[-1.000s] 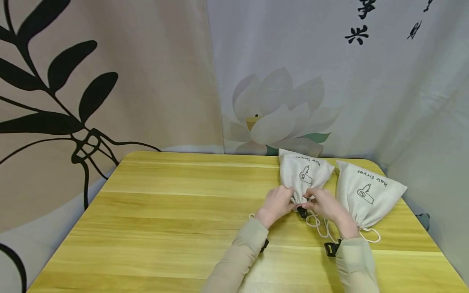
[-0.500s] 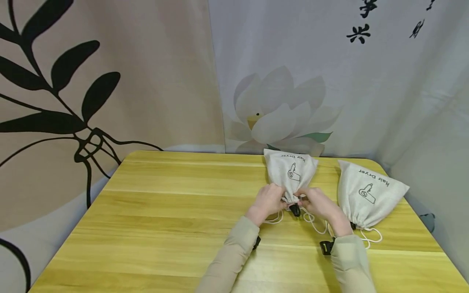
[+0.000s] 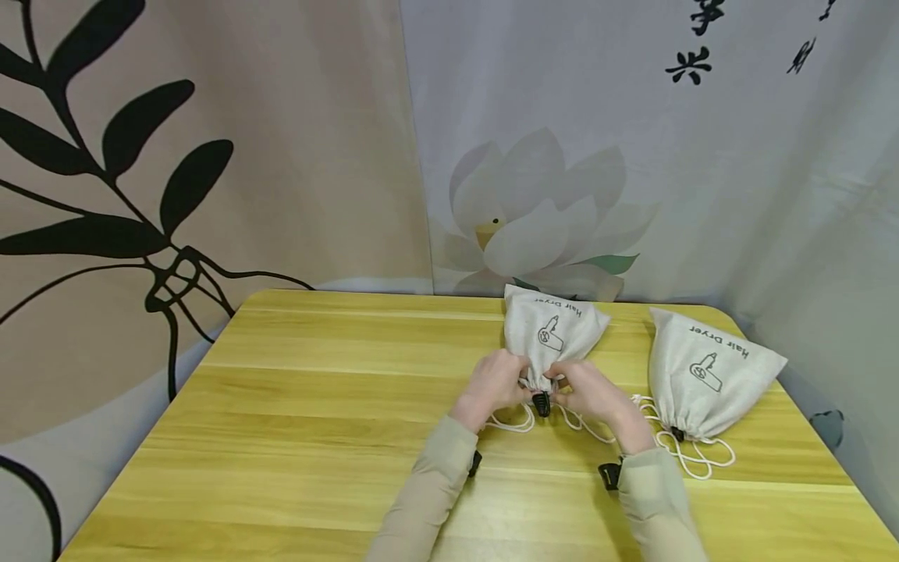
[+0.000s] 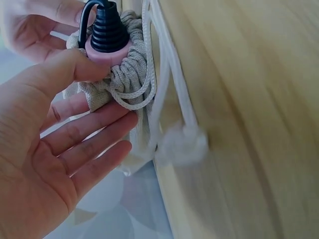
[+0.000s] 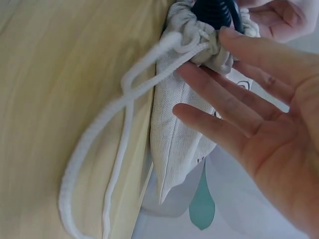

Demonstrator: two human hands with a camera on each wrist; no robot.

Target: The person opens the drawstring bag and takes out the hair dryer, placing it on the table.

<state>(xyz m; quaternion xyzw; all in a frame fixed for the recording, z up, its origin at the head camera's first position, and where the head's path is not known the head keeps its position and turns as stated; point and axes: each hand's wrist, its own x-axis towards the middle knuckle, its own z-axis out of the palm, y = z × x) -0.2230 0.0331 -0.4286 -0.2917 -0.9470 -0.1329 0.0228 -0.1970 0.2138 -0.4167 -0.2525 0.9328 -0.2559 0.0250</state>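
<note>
A pale drawstring bag [image 3: 555, 328] printed "Hair Dryer" lies at the table's far edge, its gathered mouth toward me. My left hand [image 3: 495, 386] pinches one side of the mouth between thumb and fingers. On the other side my right hand [image 3: 597, 398] pinches the cloth edge. From the mouth sticks a black ribbed cord sleeve [image 4: 109, 30] on a pink end [image 4: 107, 54], apparently a hair dryer; the rest is inside. White drawstrings [image 5: 94, 119] hang loose on both sides, one end knotted in the left wrist view.
A second "Hair Dryer" bag [image 3: 712, 375] lies to the right, its white strings [image 3: 691, 457] spread on the wooden table [image 3: 316, 437]. A printed curtain [image 3: 337, 156] hangs directly behind the table's far edge.
Both hands have moved left with the first bag, away from the second one. The second bag's strings, partly behind the right arm before, now show.
</note>
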